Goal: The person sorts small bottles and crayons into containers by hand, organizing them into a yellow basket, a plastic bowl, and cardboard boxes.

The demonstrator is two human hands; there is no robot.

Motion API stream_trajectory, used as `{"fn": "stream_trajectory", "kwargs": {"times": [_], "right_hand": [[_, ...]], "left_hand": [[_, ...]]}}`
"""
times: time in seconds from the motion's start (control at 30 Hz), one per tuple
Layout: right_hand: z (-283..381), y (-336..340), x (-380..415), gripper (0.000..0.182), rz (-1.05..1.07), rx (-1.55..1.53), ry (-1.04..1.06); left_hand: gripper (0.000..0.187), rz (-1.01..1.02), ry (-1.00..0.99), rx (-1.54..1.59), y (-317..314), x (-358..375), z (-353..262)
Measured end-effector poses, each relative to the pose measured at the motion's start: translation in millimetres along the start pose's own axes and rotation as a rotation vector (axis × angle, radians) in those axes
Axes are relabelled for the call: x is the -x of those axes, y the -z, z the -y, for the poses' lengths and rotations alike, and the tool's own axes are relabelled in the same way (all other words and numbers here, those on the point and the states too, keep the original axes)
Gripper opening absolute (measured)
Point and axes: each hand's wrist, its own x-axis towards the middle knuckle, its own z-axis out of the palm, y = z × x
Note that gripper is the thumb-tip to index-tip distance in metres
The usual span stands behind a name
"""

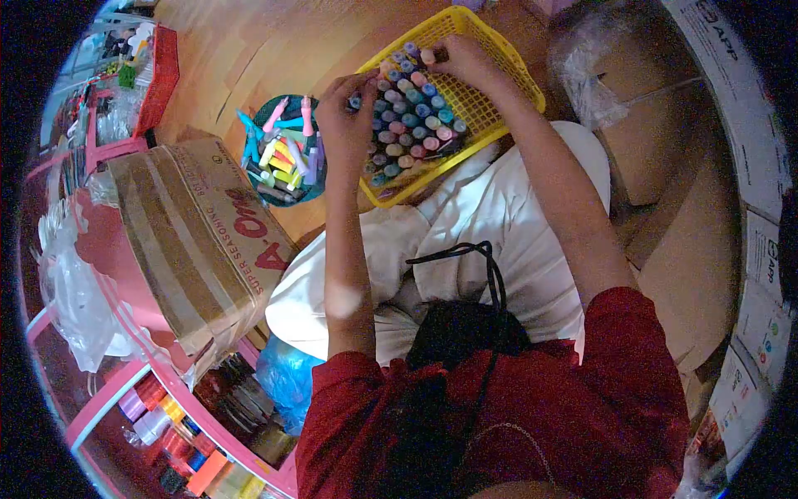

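Observation:
A yellow plastic basket (490,133) lies on the wooden floor against my crossed legs. Many markers with coloured ends (407,116) stand upright and packed together in its left part. My left hand (351,93) is at the basket's left edge, fingers curled around a marker with a bluish end (355,101). At the far side of the markers, my right hand (457,62) pinches a marker with a pale pink end (428,56). Left of my left hand sits a round dark green basket (270,195) with several loose pens and markers in pink, blue, yellow and purple.
A taped cardboard box (187,224) stands on the left, by a pink shelf (241,453) with coloured rolls. A red basket (160,83) is at the upper left. Cardboard (690,249) and white boxes (756,249) line the right. A blue plastic bag (287,382) lies beside my leg.

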Motion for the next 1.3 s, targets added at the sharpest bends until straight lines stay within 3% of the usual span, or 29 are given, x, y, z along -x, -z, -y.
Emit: {"fn": "stream_trajectory", "kwargs": {"times": [0.13,0.3,0.63,0.73,0.8,0.83,0.87,0.97,1.0,1.1,1.2,1.3], "right_hand": [[-3,-7,1,0.030,-0.012,0.053,0.006],[-17,-20,-4,0.028,0.117,0.042,-0.049],[-5,-6,3,0.025,0.082,-0.007,-0.010],[-17,-14,-1,0.033,0.178,0.084,-0.060],[-21,-12,0,0.032,0.137,-0.007,-0.053],[-21,-8,0,0.032,0.115,-0.050,-0.054],[-20,-4,2,0.032,-0.014,0.107,0.056],[-9,15,3,0.033,0.111,0.121,-0.115],[-9,18,3,0.033,0.103,0.098,-0.112],[-9,23,1,0.035,0.097,0.060,-0.118],[-7,27,0,0.037,0.115,0.072,-0.152],[-4,28,1,0.036,0.089,0.084,-0.156]], "left_hand": [[0.014,-0.016,0.018,0.016,3,3,3],[0.014,-0.006,0.077,0.065,5,7,9],[0.012,-0.096,0.141,0.080,18,15,25],[0.015,-0.213,0.082,0.022,34,19,47],[0.017,-0.208,0.171,-0.129,50,24,73],[0.019,-0.203,0.215,-0.201,59,24,84],[0.022,-0.146,0.258,-0.226,67,23,96],[0.024,0.058,0.329,-0.577,77,19,148],[0.026,0.099,0.362,-0.568,76,16,151],[0.027,0.268,0.225,-0.771,74,10,159],[0.031,0.260,0.363,-0.672,70,10,192],[0.036,0.156,0.277,-0.787,66,16,209]]}}
